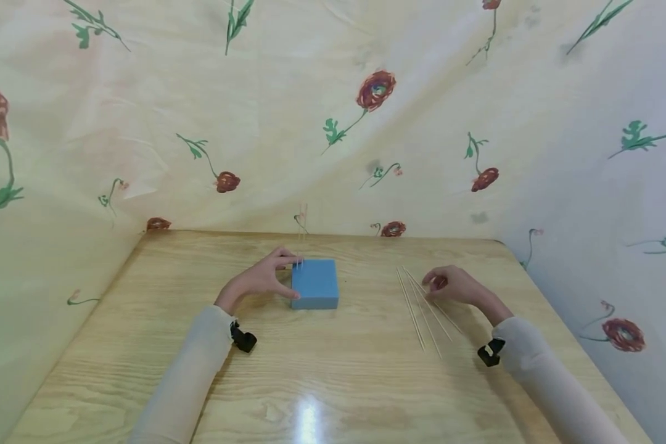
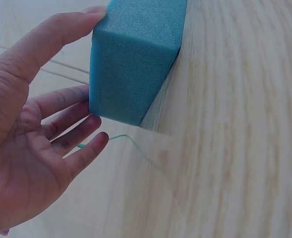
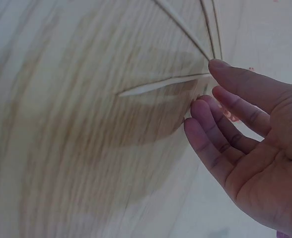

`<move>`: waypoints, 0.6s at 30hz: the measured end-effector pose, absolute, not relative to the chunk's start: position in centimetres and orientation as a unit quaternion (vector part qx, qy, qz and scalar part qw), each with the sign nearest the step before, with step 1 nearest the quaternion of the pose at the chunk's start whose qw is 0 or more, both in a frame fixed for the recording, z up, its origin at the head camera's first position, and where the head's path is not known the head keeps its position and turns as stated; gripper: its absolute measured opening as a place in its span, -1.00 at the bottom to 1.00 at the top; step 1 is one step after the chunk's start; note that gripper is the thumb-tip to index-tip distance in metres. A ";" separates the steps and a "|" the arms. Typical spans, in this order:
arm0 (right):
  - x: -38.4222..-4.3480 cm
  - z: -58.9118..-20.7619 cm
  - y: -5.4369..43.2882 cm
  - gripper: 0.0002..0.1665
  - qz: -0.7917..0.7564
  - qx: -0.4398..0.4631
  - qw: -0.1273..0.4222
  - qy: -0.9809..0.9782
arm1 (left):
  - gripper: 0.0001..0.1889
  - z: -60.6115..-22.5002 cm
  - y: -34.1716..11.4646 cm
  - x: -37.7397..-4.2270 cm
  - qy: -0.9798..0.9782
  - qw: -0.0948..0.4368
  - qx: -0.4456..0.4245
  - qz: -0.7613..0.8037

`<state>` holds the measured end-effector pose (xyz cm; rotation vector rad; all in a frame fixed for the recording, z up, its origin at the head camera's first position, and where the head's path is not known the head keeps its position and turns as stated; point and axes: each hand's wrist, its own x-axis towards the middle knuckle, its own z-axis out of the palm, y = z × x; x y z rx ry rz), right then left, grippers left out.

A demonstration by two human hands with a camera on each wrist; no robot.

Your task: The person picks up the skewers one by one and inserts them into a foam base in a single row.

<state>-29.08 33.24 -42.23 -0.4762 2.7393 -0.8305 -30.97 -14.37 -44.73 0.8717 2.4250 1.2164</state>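
Observation:
A blue foam block (image 1: pixel 315 282) sits on the wooden table, left of the middle. My left hand (image 1: pixel 263 275) holds its left side, thumb at the near corner and fingertips by the far corner. Thin wooden skewers (image 2: pixel 66 66) stand upright in the block's top near its far left corner. To the right, several more skewers (image 1: pixel 411 309) lie fanned out on the table. My right hand (image 1: pixel 452 285) is over the right side of this fan. Its thumb and index finger pinch one pointed skewer (image 3: pixel 156 86), while the other fingers curl loosely.
The wooden table (image 1: pixel 344 370) ends at the back against a hanging cloth (image 1: pixel 288 92) printed with red flowers, which also runs along both sides. A black wrist camera (image 1: pixel 243 338) sits on the left sleeve, another (image 1: pixel 491 353) on the right.

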 end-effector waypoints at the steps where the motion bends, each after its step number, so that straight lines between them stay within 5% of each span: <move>1: -29.1 -42.4 33.4 -0.66 -0.285 -0.160 0.120 0.937 | -0.03 -44.8 -14.3 -31.0 0.842 0.147 0.301 0.422; 18: -29.4 -42.8 33.7 -0.76 -0.299 -0.142 0.119 0.936 | -0.07 -44.4 -14.2 -30.8 0.843 0.146 0.298 0.424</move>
